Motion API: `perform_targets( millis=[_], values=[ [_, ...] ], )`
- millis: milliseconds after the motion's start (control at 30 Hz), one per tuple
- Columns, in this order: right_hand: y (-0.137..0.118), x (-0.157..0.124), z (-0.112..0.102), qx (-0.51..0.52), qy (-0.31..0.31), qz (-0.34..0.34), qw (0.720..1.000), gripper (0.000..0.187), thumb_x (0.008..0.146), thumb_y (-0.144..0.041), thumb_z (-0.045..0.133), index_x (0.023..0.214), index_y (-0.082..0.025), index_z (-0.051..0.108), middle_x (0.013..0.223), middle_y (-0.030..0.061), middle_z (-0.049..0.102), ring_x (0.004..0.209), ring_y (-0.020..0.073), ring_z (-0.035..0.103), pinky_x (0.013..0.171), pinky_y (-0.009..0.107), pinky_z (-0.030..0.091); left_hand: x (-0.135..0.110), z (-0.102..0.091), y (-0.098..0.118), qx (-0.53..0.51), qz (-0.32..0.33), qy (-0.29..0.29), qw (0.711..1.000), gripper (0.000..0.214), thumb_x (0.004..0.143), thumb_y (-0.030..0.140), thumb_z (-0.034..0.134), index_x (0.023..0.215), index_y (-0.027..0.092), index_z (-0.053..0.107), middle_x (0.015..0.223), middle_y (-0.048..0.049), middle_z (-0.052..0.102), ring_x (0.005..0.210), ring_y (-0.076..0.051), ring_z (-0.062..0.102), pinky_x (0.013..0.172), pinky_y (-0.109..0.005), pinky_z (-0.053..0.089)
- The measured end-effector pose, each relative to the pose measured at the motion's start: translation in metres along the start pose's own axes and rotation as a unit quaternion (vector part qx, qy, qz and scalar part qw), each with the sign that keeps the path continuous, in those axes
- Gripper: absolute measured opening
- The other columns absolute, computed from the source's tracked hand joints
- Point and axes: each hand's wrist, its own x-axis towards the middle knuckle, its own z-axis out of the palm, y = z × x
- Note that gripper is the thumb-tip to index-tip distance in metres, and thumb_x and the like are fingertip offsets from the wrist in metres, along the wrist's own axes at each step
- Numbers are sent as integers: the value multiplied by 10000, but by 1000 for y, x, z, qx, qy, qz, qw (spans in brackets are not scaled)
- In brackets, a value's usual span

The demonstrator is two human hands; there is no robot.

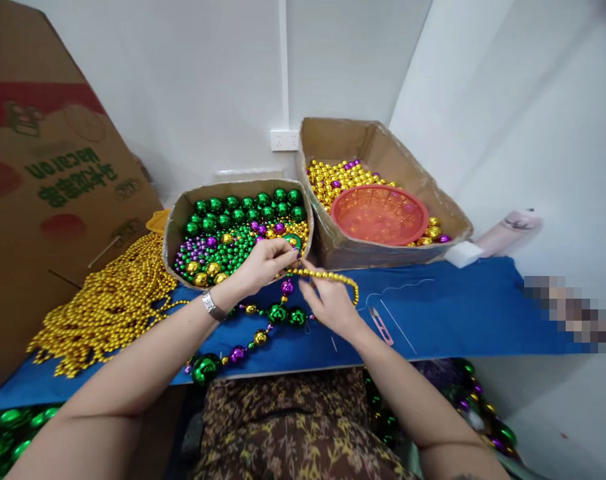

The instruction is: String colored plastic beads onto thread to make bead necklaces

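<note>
Over the front edge of the smaller bead box, my left hand (267,265) is closed in a pinch. What lies between its fingertips is too small to make out. Just below and to the right, my right hand (331,301) has its thumb and fingers closed around a gold bead strand (327,275), which loops over the back of the hand. A garland of green, purple and gold beads (277,313) hangs beneath both hands and lies across the blue cloth (463,307). The fingertips of the two hands nearly meet.
Mixed beads fill the smaller box (169,250). A larger carton (383,137) holds gold beads and a red basket (383,233). Gold bead strands (113,307) are heaped at left. Pink thread snips (381,327) and a needle (399,325) lie at right.
</note>
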Motion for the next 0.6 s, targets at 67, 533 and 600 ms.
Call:
perform_targets(
  millis=[67,533,600],
  values=[
    [-11,-17,-9,128,-109,-28,985,438,944,-279,475,1377,-216,450,1101,68,672,652,129,630,703,281,533,-3,-1,-5,-42,-19,38,998,292,821,397,618,658,161,564,613,-12,578,526,-93,467,485,-216,367],
    [-19,-8,23,475,111,259,833,263,848,-477,600,891,-221,641,681,-14,593,529,109,482,464,227,379,-36,30,-14,-4,10,16,1000,302,864,397,568,680,158,562,606,14,517,565,-94,426,527,-222,352],
    [-21,-8,27,518,123,275,801,262,806,-475,653,826,-216,615,653,-31,562,493,86,424,434,210,329,-39,32,-16,-21,-2,15,1000,294,863,394,571,688,158,568,624,10,533,585,-97,445,544,-222,372]
  ],
)
